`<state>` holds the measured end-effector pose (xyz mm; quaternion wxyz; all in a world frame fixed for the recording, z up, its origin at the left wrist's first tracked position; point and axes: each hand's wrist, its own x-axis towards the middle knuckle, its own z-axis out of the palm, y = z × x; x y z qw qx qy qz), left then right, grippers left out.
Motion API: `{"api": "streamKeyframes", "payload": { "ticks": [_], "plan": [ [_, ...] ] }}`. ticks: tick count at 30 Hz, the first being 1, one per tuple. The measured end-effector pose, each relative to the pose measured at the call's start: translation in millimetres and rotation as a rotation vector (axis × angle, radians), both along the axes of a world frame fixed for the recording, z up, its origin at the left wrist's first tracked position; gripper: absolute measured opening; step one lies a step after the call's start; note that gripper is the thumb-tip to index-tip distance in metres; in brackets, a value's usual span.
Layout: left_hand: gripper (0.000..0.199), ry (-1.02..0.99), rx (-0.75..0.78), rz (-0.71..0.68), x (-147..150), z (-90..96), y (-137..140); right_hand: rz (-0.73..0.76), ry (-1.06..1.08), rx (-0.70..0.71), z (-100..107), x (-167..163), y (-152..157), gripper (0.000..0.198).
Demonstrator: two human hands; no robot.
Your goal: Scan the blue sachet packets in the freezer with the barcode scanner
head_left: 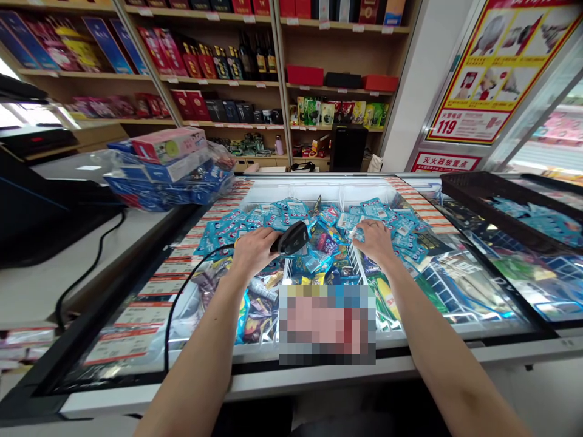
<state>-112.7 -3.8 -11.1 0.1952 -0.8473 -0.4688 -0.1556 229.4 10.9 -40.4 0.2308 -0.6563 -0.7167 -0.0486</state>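
My left hand is wrapped round the handle of a black barcode scanner. Its head points right, over the chest freezer, and a black cable trails from it to the left. Among small blue packets on the freezer's glass top, my right hand has its fingers curled down on one blue packet, mostly hidden by the hand. More blue packets lie spread left of the scanner. Below both hands, wrapped ice creams show in white wire baskets.
Boxes in clear plastic are stacked at the left beside a counter. A dark tray holding blue packets sits at the right. Price labels line the freezer. Stocked shelves stand behind. A pixelated patch covers the front middle.
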Motion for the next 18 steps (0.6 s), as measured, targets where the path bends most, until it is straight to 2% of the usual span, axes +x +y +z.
{"api": "streamKeyframes", "payload": {
  "ticks": [5,10,13,18],
  "plan": [
    [0.031,0.006,0.014,0.004,-1,-1.7,1,-0.058,-0.023,-0.030,7,8,-1,0.039],
    [0.031,-0.005,0.018,0.009,-3,-3.3,2,-0.040,-0.048,0.125,-8,17,5,0.042],
    [0.030,-0.017,0.019,0.012,-5,-4.0,2,0.003,-0.067,0.217,-15,19,7,0.036],
    [0.030,-0.016,0.028,0.031,-11,-3.2,3,0.019,-0.070,0.313,-14,19,6,0.035]
  ]
}}
